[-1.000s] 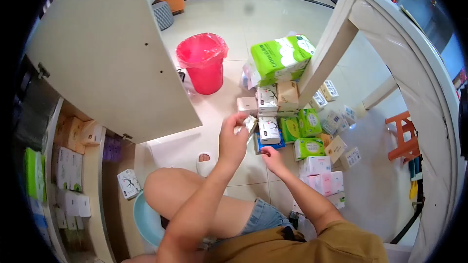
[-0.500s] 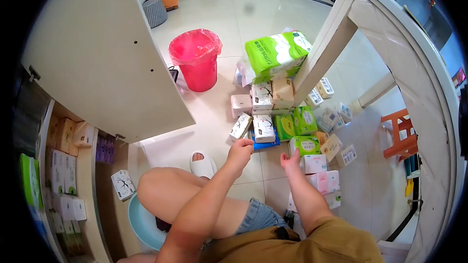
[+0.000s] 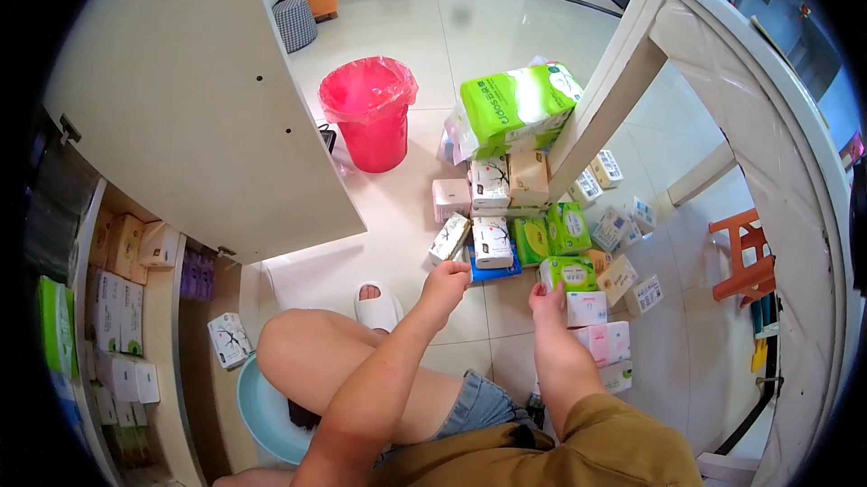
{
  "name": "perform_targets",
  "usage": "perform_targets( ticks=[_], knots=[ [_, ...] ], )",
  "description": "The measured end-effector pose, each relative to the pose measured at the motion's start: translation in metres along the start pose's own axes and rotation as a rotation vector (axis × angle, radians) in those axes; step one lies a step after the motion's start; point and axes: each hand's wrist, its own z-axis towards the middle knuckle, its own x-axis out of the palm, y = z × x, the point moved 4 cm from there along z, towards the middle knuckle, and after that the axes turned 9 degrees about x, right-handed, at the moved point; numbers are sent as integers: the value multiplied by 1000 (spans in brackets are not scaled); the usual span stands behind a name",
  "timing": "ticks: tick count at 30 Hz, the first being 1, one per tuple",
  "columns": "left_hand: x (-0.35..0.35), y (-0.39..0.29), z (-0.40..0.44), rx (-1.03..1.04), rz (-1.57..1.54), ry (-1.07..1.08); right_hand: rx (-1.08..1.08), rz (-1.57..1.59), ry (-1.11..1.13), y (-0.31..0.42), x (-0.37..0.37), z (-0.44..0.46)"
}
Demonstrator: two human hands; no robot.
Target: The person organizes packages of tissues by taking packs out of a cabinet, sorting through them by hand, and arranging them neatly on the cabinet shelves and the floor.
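Observation:
My left hand (image 3: 446,288) is held low over the floor with its fingers curled together, close to a blue pack (image 3: 496,268) under a white tissue pack (image 3: 491,241) with a dark branch print. Whatever its fingers may hold cannot be made out. My right hand (image 3: 548,302) is beside a green tissue pack (image 3: 571,274), with thumb and fingers a little apart. Contact with that pack is unclear. Just beyond lie two more green packs (image 3: 567,227). A white pack (image 3: 587,308) and a pink-and-white pack (image 3: 607,342) lie along my right forearm.
Behind the packs stands a large green bundle (image 3: 519,107). A pink bin (image 3: 373,126) stands farther left, near the open cabinet door (image 3: 194,98). Shelves (image 3: 163,333) hold more packs at left. A blue basin (image 3: 257,415) is by my leg; a table leg (image 3: 605,80) rises at right.
My right hand has turned, its fingers now pointing upward and closer together near the green pack. My left hand stays nearly in place. The whole view has shifted slightly.

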Motion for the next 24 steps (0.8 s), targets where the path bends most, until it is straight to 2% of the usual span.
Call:
perform_targets(
  ticks=[5, 7, 9, 11, 13, 16, 17, 19, 21, 24],
  knots=[
    [0, -1, 0, -11, 24, 3, 37, -23, 134, -8, -5, -21],
    [1, -2, 0, -11, 38, 11, 225, -92, 139, -20, -9, -36],
    [2, -3, -1, -18, 41, 9, 282, -111, 165, -28, -17, -46],
    [2, -6, -3, -37, 75, 41, 466, -216, 295, -44, -26, -58],
    [4, -3, -2, -51, 111, 73, 501, -254, 320, -53, -35, -66],
    [5, 10, 9, 45, 263, 74, 812, -467, 528, -68, -43, -83],
    [5, 10, 9, 72, 292, 56, 812, -467, 527, -69, -41, -88],
    [4, 13, 10, 96, 322, 39, 816, -729, 792, -75, -32, -106],
    [9, 5, 5, 106, 206, 141, 852, -802, 855, -79, -26, -120],
    [6, 17, 13, 157, 279, 170, 935, -920, 990, -85, -19, -133]
  ],
)
